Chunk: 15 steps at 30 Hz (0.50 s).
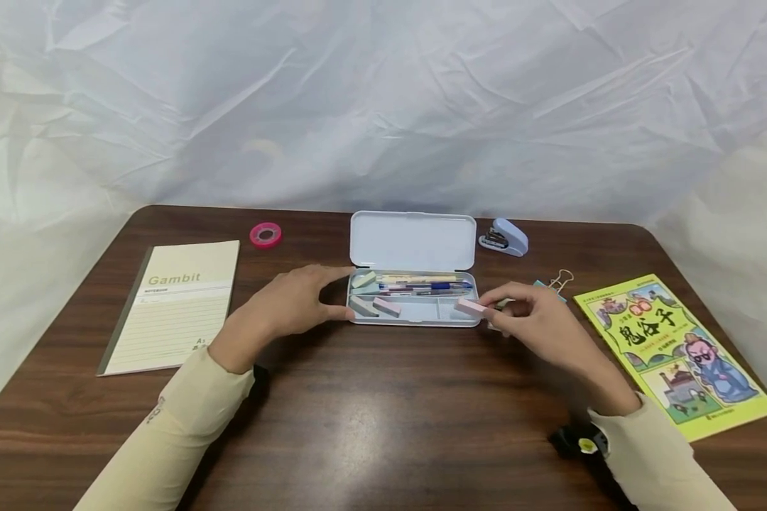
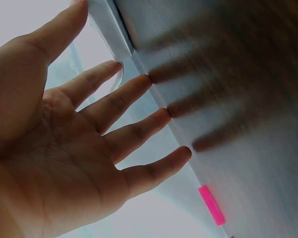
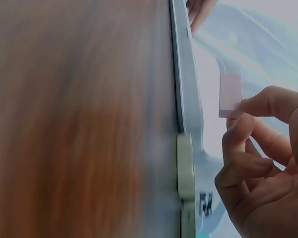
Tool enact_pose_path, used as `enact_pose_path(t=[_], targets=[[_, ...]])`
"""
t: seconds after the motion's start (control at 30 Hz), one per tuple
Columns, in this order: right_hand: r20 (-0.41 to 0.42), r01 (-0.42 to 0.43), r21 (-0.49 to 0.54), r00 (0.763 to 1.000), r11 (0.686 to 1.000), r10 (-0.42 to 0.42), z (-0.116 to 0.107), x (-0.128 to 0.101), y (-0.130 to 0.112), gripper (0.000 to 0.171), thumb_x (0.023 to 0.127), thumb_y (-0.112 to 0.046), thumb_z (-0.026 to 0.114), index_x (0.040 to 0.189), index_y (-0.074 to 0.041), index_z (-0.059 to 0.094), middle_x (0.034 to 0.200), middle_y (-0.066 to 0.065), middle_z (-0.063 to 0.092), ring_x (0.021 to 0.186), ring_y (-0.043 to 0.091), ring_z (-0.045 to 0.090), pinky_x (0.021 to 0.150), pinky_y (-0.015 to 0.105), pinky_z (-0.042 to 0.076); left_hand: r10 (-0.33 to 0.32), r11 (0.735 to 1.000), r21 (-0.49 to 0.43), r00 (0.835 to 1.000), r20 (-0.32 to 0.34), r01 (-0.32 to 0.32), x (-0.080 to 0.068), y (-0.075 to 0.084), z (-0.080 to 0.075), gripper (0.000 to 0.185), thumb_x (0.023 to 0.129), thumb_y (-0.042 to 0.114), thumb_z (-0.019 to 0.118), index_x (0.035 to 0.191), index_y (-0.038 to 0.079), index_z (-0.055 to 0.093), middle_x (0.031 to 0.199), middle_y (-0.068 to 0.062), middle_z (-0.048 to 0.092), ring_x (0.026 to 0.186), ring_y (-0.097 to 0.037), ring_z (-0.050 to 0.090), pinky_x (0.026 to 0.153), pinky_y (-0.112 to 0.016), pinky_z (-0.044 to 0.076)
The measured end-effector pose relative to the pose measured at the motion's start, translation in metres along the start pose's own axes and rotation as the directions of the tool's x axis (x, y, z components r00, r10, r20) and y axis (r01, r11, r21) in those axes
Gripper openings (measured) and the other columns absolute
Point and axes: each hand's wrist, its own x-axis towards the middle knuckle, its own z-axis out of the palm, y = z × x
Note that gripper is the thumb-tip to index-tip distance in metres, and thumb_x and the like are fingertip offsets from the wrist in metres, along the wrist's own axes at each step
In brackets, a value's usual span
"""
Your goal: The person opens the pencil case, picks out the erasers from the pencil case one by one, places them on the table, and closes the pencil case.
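Note:
A pale blue pencil case (image 1: 415, 318) lies open at the table's middle, with its lid (image 1: 412, 241) tipped back. Pens (image 1: 422, 285), a green eraser (image 1: 363, 279), a grey eraser (image 1: 362, 306) and a pink eraser (image 1: 386, 306) lie inside. My left hand (image 1: 335, 292) is open, its straight fingers (image 2: 139, 87) touching the case's left end (image 2: 109, 25). My right hand (image 1: 488, 306) pinches another pink eraser (image 1: 469, 306) between thumb and fingers, just above the case's right end. The right wrist view shows this eraser (image 3: 231, 94) held beside the case's rim (image 3: 186, 99).
A Gambit notebook (image 1: 172, 305) lies at the left, a pink tape roll (image 1: 265, 234) behind it. A stapler (image 1: 503, 236) sits right of the lid, a binder clip (image 1: 559, 280) behind my right hand. A yellow picture book (image 1: 677, 351) lies at the right edge.

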Motion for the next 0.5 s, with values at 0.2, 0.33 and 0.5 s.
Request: enact_pose_path(t=[0.2,0.33,0.5], targets=[[-0.032,-0.02,0.025,0.999,0.999,0.021,-0.014,-0.018,0.015,0.019,0.11,-0.008,0.075,0.128,-0.002,0.081,0.081,0.005,0.074,0.065,0.017,0.067,0.065,0.029,0.058,0.013,1.0,0.011,1.0,-0.011,-0.013,0.003,-0.007,0.004,0.087,0.101,0.065,0.082,0.175,0.032,0.05,0.172,-0.014,0.06,0.162,-0.043,0.054,0.127,-0.072,0.047],[-0.041,-0.044,0.009,0.998,0.999,0.044,-0.023,-0.027,0.027,0.021,0.111,-0.008,0.074,0.13,-0.003,0.08,0.077,-0.002,0.072,0.066,0.015,0.067,0.066,0.029,0.059,0.012,1.0,0.008,1.0,-0.002,-0.012,-0.003,0.002,-0.004,0.083,0.104,0.062,0.08,0.174,0.03,0.051,0.171,-0.017,0.06,0.162,-0.044,0.054,0.128,-0.073,0.045],[-0.067,-0.059,-0.055,0.996,0.997,0.055,-0.034,-0.04,0.04,0.02,0.11,-0.008,0.075,0.128,-0.006,0.082,0.08,-0.004,0.074,0.067,0.012,0.065,0.063,0.028,0.056,-0.001,1.0,0.004,1.0,0.017,0.001,-0.01,0.016,-0.012,0.08,0.106,0.056,0.079,0.175,0.025,0.05,0.172,-0.017,0.059,0.164,-0.045,0.052,0.129,-0.074,0.044]])
